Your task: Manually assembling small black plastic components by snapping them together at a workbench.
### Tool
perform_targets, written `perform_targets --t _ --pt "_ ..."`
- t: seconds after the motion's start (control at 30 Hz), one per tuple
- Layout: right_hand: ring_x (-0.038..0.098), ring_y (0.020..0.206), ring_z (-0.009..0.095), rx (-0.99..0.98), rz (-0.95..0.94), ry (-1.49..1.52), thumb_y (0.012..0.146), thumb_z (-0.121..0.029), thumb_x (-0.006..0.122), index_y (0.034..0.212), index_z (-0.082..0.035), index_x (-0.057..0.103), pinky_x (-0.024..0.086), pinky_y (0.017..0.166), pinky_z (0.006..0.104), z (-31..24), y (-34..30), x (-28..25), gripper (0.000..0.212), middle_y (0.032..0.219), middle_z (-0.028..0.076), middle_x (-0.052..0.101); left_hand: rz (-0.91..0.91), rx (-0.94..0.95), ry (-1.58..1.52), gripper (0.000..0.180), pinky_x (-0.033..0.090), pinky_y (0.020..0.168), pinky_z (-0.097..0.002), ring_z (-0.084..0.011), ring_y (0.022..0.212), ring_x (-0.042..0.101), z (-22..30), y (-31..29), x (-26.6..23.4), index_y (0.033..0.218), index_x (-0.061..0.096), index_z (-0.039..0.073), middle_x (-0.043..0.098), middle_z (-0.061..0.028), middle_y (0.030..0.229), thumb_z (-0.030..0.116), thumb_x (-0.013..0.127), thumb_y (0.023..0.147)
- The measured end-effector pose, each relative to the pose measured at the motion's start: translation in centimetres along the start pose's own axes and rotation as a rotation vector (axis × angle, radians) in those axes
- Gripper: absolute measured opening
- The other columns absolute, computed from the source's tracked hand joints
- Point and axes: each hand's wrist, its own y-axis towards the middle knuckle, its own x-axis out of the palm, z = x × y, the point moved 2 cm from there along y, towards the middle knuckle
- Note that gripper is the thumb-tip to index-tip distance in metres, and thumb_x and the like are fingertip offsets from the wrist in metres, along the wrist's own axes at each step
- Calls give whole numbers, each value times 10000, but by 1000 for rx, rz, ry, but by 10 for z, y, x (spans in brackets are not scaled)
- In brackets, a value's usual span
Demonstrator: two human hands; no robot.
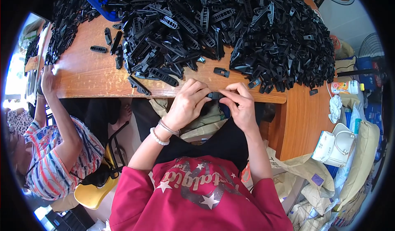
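Observation:
Just off the table's front edge, a small black plastic part (214, 95) is held between my two hands. My left hand (189, 102), with a bracelet and a beaded band at the wrist, pinches its left end. The thumb and fingers of my right hand (240, 106) are closed on the right end. My fingertips hide part of the piece. A single black plastic clip (221, 72) lies on the wood just beyond my hands. Farther back are a heap of long, ribbed black strips (164, 42) and, to its right, a heap of smaller black clips (284, 46).
A blue plastic bin (96, 1) stands at the back left of the wooden table (90, 72). At the left, another person (61, 148) sits with a hand at the table. A white handbag (334, 144), a bottle (345, 87) and paper sacks (358, 165) are on the right.

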Motion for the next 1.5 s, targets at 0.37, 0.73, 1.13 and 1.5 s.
perform_targets --t 0.37,0.73,1.13,1.5 --pt "641 723 288 -60 196 -464 863 -73 707 1170 -11 643 502 605 360 -1 22 19 320 880 124 615 48 -72 755 448 445 835 -414 -322 987 533 -5 -19 -61 1181 594 47 533 -153 1171 -42 618 743" --pt "609 761 232 115 122 -198 823 27 703 1077 28 614 495 620 330 4 14 19 269 978 136 568 1 196 571 306 477 742 -352 -256 854 550 5 -17 -36 1032 564 -1 550 -100 934 103 603 747" --pt "601 803 259 106 201 -154 803 39 724 1069 22 659 473 738 339 9 -18 -8 275 905 105 592 96 295 453 233 476 581 -322 -221 718 580 8 1 10 893 613 9 581 -79 865 81 774 740" --pt "578 748 126 150 0 79 833 33 719 1095 22 696 478 640 244 8 7 -15 263 915 58 606 199 -99 267 195 516 639 -348 -291 745 646 6 -3 -9 984 676 9 622 -107 887 -30 719 798"
